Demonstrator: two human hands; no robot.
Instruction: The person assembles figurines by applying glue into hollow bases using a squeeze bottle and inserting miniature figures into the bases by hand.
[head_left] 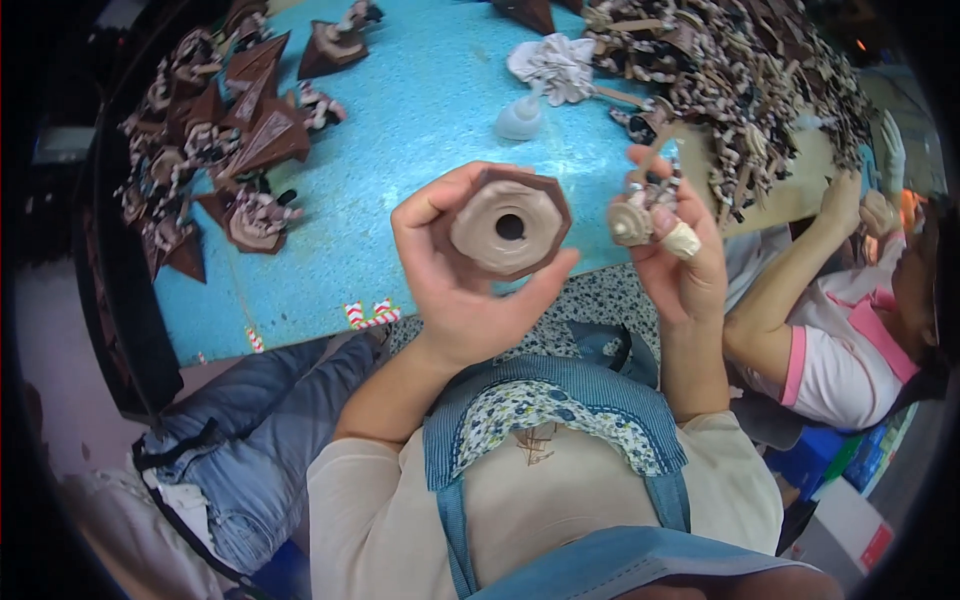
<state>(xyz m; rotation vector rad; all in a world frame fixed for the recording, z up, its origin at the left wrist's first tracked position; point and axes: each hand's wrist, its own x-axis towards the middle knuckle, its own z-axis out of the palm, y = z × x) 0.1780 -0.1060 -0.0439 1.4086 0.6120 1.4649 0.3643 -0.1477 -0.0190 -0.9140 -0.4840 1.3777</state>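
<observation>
My left hand (450,300) is wrapped round a brown, many-sided base (556,197). Its tan, wavy face, with a dark round hole in the middle, is turned up. To the right, my right hand (695,270) pinches a small figurine (655,188) with striped limbs and a round tan bottom (627,224). A cream finger cover (682,240) sits on one of its fingers. The two pieces are held apart, above the table's near edge.
The blue table (400,110) carries brown pointed pieces with figurines (265,140) at left and a big figurine heap (740,90) at right. A white cloth (555,65) and a translucent squeeze bottle (519,120) lie between. A co-worker's hand (843,200) is at far right.
</observation>
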